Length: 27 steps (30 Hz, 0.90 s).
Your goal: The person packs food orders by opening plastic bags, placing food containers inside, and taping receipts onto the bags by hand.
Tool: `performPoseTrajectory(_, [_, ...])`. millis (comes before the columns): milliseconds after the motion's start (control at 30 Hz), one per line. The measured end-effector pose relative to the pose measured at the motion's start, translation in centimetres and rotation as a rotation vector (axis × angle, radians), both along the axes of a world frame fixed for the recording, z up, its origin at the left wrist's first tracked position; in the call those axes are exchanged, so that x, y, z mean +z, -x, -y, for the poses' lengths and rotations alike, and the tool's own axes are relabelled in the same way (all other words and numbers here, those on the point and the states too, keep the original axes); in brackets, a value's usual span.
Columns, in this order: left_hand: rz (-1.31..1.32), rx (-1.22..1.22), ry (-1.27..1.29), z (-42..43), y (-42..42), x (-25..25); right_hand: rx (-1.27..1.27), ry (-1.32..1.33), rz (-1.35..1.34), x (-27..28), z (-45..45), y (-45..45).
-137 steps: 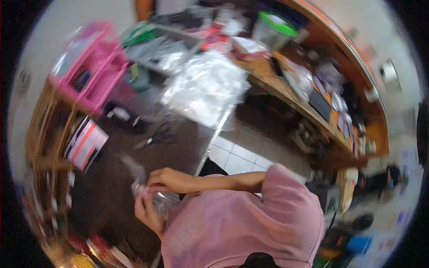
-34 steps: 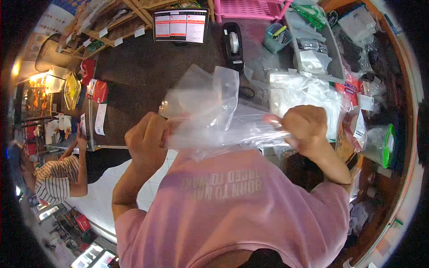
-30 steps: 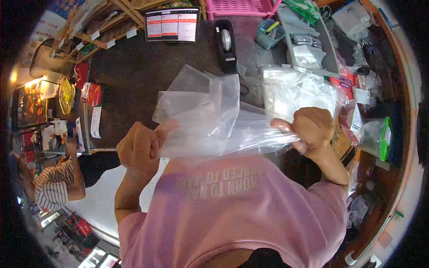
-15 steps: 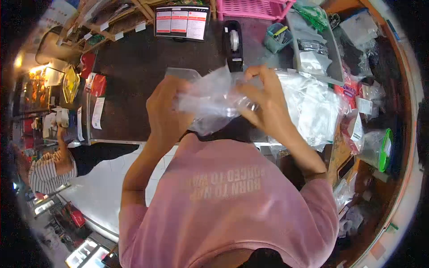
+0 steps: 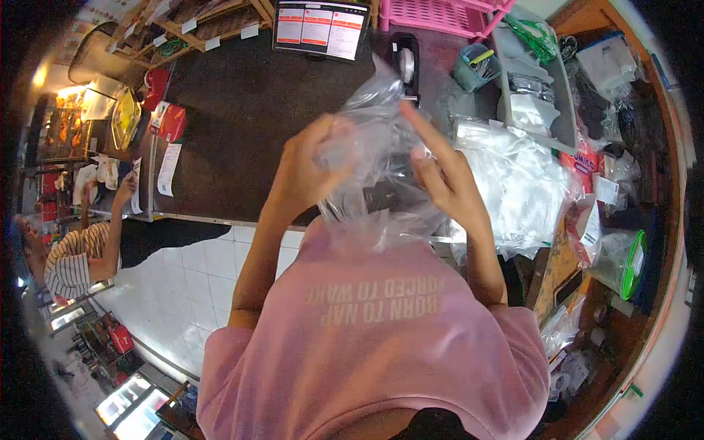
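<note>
A crumpled clear plastic bag (image 5: 381,161) hangs between my two hands above the front edge of the dark table (image 5: 227,139). My left hand (image 5: 319,158) is curled at the bag's left side, with its fingertips blurred behind the film. On the right side of the bag, my right hand (image 5: 444,165) has its index finger stretched up and its thumb and other fingers near the film. Right of my right hand lies a pile of flat clear bags (image 5: 513,183). Behind the bag stands a black tape dispenser (image 5: 405,66).
A tablet (image 5: 320,31), a pink rack (image 5: 440,16), a teal cup of pens (image 5: 473,70) and a grey tray (image 5: 539,103) stand at the back. A red box (image 5: 169,122) and a paper slip (image 5: 169,170) lie left. Another person in a striped shirt (image 5: 73,257) is at far left.
The bag, earlier pulled wide between my hands, is now bunched and hangs lower toward my shirt. My hands have come closer together, and my right index finger has straightened.
</note>
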<state>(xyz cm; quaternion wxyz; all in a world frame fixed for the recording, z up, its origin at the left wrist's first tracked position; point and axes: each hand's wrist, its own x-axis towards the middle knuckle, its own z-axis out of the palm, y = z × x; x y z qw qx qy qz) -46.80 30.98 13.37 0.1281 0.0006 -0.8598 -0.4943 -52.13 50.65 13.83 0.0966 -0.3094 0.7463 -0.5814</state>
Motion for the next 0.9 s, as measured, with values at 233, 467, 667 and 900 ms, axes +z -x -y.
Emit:
performPoseTrajectory(233, [0.162, -0.356, -0.433, 0.4, -0.3, 1.0, -0.024, -0.048, -0.078, -1.0, -0.4, -0.3])
performPoseTrajectory(467, [0.284, -0.415, -0.361, 1.2, -0.2, -1.2, -0.12, 0.01, -0.065, -0.7, -2.1, -1.1])
performPoseTrajectory(667, [0.712, -0.805, -0.504, 2.8, -0.4, -0.5, 0.216, -0.12, -0.123, -0.1, -3.2, -0.4])
performPoseTrajectory(900, [0.331, -0.819, -0.259, 3.3, -2.2, -1.2, 0.398, 0.054, -0.112, 1.3, -3.9, -1.3])
